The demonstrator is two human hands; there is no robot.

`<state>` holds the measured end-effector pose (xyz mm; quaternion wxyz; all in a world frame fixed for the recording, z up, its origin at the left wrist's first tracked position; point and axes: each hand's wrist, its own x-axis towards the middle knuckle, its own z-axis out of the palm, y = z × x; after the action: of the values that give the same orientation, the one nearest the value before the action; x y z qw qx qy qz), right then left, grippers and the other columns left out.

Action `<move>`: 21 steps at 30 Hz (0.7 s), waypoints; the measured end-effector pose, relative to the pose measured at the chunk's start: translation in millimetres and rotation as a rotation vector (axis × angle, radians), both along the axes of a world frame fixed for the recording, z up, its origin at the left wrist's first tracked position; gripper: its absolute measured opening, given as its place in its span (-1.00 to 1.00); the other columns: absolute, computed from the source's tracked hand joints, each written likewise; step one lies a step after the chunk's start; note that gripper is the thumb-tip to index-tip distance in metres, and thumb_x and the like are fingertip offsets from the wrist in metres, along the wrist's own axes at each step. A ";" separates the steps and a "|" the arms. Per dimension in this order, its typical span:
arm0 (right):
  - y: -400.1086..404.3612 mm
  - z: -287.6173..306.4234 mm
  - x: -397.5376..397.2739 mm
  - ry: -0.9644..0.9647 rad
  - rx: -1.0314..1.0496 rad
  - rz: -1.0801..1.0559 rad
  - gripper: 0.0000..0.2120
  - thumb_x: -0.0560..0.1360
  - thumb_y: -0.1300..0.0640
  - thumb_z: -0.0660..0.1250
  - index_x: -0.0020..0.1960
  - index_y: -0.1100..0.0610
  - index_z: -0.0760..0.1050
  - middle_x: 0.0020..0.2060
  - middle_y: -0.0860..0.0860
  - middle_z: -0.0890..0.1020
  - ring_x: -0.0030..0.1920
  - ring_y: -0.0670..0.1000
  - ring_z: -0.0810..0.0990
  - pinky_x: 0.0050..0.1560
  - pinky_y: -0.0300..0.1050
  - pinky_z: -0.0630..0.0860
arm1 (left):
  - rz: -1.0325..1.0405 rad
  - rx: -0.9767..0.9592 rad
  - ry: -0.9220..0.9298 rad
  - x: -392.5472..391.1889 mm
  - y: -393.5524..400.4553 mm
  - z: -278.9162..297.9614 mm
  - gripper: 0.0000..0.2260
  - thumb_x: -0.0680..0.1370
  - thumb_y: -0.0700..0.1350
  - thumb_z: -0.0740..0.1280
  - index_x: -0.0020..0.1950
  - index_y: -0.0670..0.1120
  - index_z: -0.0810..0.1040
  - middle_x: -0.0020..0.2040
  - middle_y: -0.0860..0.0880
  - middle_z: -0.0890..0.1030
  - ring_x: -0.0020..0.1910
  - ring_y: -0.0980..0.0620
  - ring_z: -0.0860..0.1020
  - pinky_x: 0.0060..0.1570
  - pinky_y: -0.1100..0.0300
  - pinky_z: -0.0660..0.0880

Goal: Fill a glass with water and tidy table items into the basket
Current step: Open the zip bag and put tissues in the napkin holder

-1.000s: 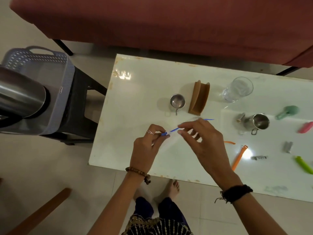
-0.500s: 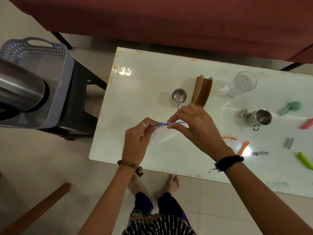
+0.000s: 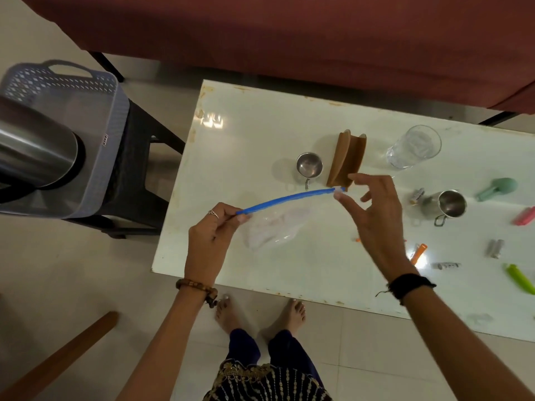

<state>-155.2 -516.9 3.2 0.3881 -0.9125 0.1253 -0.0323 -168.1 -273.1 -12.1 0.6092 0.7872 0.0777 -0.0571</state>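
Both hands hold a clear zip bag above the near left part of the white table, its blue seal strip stretched between them. The left hand pinches the strip's left end with curled fingers; the right hand pinches the right end between thumb and forefinger, its other fingers spread. Just beyond the right hand stand a brown wooden holder and a small steel cup. The glass stands farther right, near the far edge. A second steel cup, batteries and coloured clips lie right. The basket sits well apart on a black stool at left, partly hidden by a steel vessel.
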 end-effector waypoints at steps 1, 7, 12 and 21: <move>11.9 1.5 -6.0 0.026 0.164 -0.130 -0.72 0.43 0.03 0.42 0.09 0.06 0.46 -0.02 -0.06 0.49 -0.16 -0.11 0.46 -0.19 -0.44 0.41 | -0.011 -0.023 0.028 0.5 -0.4 0.5 -0.93 0.49 -0.19 0.32 -0.17 -0.04 0.55 -0.15 -0.12 0.66 -0.08 -0.18 0.59 -0.01 -0.05 0.53; 70.6 4.8 -15.7 0.373 1.011 -0.441 -0.64 0.43 0.06 0.42 0.12 0.06 0.34 -0.06 0.07 0.60 -0.12 -0.01 0.65 -0.18 -0.18 0.62 | -0.250 -0.144 0.156 2.6 -6.0 -2.6 -0.73 0.51 -0.40 0.19 -0.13 -0.02 0.49 0.01 0.16 0.62 0.06 0.26 0.56 0.03 0.48 0.44; 82.3 2.7 -12.5 0.354 0.997 -0.463 -0.65 0.46 0.19 0.40 0.15 0.11 0.32 -0.04 0.16 0.59 -0.12 0.00 0.63 -0.08 -0.18 0.62 | -0.221 -0.297 0.473 21.0 -29.6 -6.4 -0.70 0.59 -0.26 0.06 -0.27 -0.05 0.44 -0.09 0.12 0.63 0.07 0.01 0.59 0.01 0.22 0.49; 82.9 6.7 -14.5 0.329 0.882 -0.293 -0.78 0.46 0.17 0.39 0.08 0.15 0.48 -0.06 0.13 0.66 -0.06 0.04 0.67 -0.04 -0.16 0.61 | -0.086 -0.423 0.531 33.0 -42.5 -0.6 -0.95 0.48 -0.12 0.34 -0.16 -0.01 0.59 -0.28 0.08 0.67 -0.22 0.14 0.64 -0.15 0.23 0.61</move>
<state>-169.7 -434.0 9.9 0.7037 -0.6272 0.3138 0.1140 -135.0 -315.5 -12.8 0.7143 0.6037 0.1867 -0.3007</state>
